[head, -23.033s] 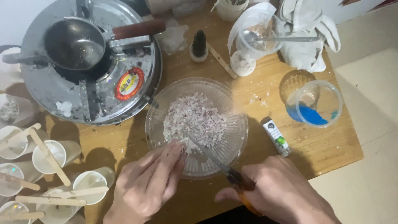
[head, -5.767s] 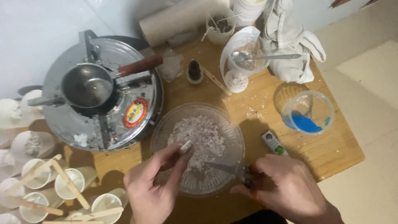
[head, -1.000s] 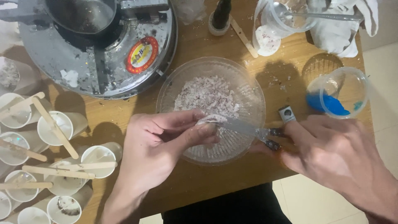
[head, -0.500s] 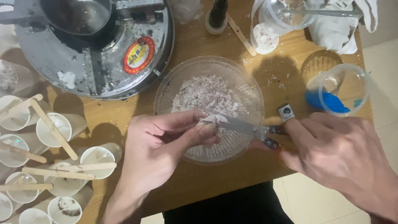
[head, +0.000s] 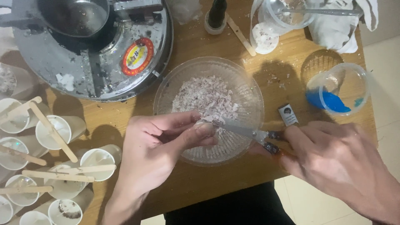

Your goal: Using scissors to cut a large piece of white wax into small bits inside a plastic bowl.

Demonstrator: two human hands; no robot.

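1. Knife (head: 239,130): lying with its long axis running left to right over the near half of the glass bowl (head: 254,98), tip pointing toward the left hand (head: 160,148), dark handle end lying toward the right hand (head: 333,160).
2. Right hand: gripping the knife handle with fingers (head: 298,137) closed around it, just outside the bowl's right rim.
3. Left hand: reaching into the bowl from the near-left, thumb and fingers (head: 202,129) pinching together at the blade tip, touching it; nearer of the two hands to the tip.
4. Small pale piece at the pinch: sitting between the fingertips and the blade, too small to identify.
5. Chopped pale flakes (head: 206,96): heaping in the far half of the bowl, just beyond the blade.
6. Glass bowl: resting on the wooden table (head: 191,46), between a metal stove (head: 83,62) and a clear cup with blue contents (head: 339,89).
7. Paper cups with wooden sticks (head: 54,133): crowding the table's left edge, apart from both hands.
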